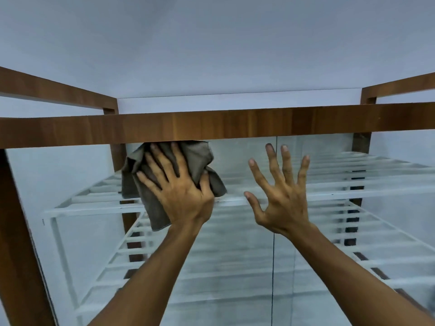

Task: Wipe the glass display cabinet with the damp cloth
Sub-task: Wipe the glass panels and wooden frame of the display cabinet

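I see the glass display cabinet (16, 231) filling my view, its wooden top rail (235, 124) just above both hands and white wire shelves (353, 184) behind them through the pane. The grey cloth (195, 158) sits under my left hand (179, 184), whose flat, spread fingers press it to the glass just below the rail. Right of it, my right hand (282, 196) is splayed and holds nothing

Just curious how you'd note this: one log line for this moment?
left hand: presses grey cloth on cabinet glass under wooden top rail | right hand: spread, holds nothing
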The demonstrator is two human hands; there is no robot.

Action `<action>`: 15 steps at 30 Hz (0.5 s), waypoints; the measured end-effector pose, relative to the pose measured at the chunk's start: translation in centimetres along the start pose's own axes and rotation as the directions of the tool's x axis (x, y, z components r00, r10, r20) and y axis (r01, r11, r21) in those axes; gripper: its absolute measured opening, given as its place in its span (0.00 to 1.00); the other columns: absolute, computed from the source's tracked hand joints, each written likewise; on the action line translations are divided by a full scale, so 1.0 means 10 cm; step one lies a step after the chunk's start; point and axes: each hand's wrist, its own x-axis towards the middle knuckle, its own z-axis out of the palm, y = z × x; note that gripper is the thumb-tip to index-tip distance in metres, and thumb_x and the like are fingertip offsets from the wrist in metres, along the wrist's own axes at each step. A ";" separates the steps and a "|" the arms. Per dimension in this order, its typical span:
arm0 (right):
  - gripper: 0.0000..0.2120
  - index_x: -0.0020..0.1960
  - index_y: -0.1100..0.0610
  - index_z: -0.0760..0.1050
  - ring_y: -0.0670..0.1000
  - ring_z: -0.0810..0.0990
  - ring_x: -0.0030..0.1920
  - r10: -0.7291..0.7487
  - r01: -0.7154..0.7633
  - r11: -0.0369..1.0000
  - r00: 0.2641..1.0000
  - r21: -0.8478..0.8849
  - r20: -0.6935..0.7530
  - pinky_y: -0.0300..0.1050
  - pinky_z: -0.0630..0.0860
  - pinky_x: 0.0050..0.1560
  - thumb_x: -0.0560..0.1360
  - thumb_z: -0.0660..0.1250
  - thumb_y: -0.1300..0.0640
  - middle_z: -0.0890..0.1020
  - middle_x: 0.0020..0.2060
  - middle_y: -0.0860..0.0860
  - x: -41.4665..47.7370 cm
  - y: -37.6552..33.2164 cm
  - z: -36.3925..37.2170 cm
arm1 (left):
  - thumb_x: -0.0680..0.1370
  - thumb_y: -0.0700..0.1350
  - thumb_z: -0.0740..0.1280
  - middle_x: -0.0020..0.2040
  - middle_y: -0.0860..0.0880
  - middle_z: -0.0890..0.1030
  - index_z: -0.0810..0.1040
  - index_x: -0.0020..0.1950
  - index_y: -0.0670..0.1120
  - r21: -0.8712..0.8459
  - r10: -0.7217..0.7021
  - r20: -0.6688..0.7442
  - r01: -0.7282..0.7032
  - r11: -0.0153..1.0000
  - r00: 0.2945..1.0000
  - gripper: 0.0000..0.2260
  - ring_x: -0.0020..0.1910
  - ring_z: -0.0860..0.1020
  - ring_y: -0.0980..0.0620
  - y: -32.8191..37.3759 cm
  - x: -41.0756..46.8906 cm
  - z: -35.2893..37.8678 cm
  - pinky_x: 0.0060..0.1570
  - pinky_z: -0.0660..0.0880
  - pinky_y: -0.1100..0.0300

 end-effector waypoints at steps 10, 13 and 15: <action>0.33 0.81 0.61 0.60 0.63 0.52 0.82 0.094 -0.081 0.987 0.992 0.138 -0.090 0.73 0.50 0.79 0.83 0.59 0.42 0.56 0.81 0.65 -0.16 0.38 0.00 | 0.77 0.57 0.61 0.84 0.38 0.55 0.56 0.85 0.48 -0.024 0.243 0.020 -0.242 0.970 0.970 0.37 0.83 0.53 0.36 0.32 -0.16 0.09 0.79 0.44 0.30; 0.31 0.82 0.61 0.58 0.62 0.51 0.82 0.118 -0.110 0.988 0.991 0.105 -0.070 0.69 0.46 0.81 0.85 0.52 0.44 0.56 0.82 0.63 -0.19 0.41 0.01 | 0.78 0.58 0.61 0.84 0.37 0.54 0.56 0.85 0.46 -0.021 0.239 0.045 -0.238 0.971 0.970 0.38 0.83 0.52 0.34 0.60 -0.22 0.11 0.79 0.41 0.29; 0.29 0.82 0.61 0.57 0.60 0.50 0.83 0.119 -0.112 0.989 0.991 0.096 -0.067 0.66 0.44 0.82 0.86 0.50 0.46 0.54 0.82 0.60 -0.20 0.37 0.01 | 0.78 0.59 0.61 0.85 0.38 0.52 0.56 0.85 0.47 -0.040 0.355 0.064 -0.353 0.935 0.933 0.38 0.84 0.51 0.36 0.55 -0.28 0.15 0.79 0.40 0.30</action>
